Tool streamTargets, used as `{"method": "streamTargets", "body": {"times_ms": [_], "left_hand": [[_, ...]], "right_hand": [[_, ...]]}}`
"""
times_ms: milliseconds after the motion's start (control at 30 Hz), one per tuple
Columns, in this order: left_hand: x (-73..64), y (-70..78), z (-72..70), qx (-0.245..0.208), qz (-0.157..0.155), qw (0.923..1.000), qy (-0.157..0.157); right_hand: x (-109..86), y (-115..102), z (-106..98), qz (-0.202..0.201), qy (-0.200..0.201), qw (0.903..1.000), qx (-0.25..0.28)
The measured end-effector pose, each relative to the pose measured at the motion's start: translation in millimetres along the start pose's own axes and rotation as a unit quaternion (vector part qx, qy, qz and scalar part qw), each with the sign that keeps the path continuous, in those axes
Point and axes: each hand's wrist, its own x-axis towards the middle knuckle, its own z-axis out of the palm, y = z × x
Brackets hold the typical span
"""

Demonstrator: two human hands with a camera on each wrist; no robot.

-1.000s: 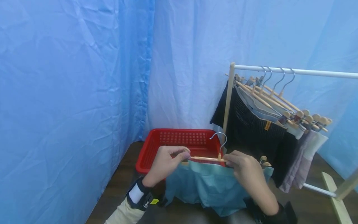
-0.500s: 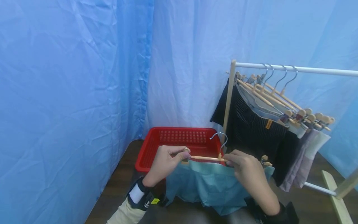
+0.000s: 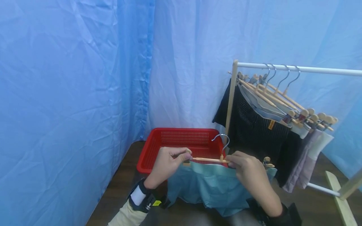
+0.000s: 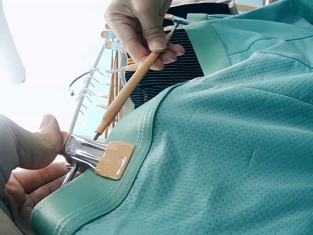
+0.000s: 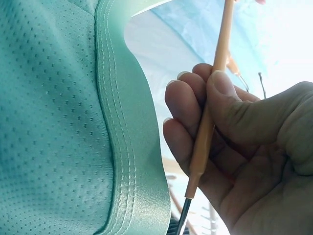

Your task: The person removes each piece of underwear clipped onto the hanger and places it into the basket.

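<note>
A wooden clip hanger (image 3: 206, 160) with a metal hook is held level, and a teal mesh garment (image 3: 209, 185) with a smooth stitched waistband hangs from it. My left hand (image 3: 167, 164) pinches the hanger's end clip (image 4: 115, 160) between thumb and fingers; the clip's wooden pad lies over the waistband. On the wooden bar (image 5: 204, 137), my right hand (image 3: 246, 166) grips with thumb and curled fingers, to the right of the hook. Another clip (image 3: 267, 162) shows beyond the right hand at the garment's other end.
Behind the hands stands a red plastic basket (image 3: 185, 133). To the right, a rack with a white rail (image 3: 311, 69) carries several clip hangers with black, grey and lilac clothes. Blue curtains (image 3: 85, 78) enclose the dark wooden table (image 3: 113, 194).
</note>
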Motion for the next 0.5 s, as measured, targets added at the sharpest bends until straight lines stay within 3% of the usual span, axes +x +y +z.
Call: {"method": "streamTargets", "body": {"times_ms": [500], "left_hand": [[0.1, -0.9, 1.9, -0.001, -0.010, 0.9999, -0.001]], "right_hand": [[0.5, 1.0, 0.2, 0.007, -0.009, 0.9999, 0.001]]}}
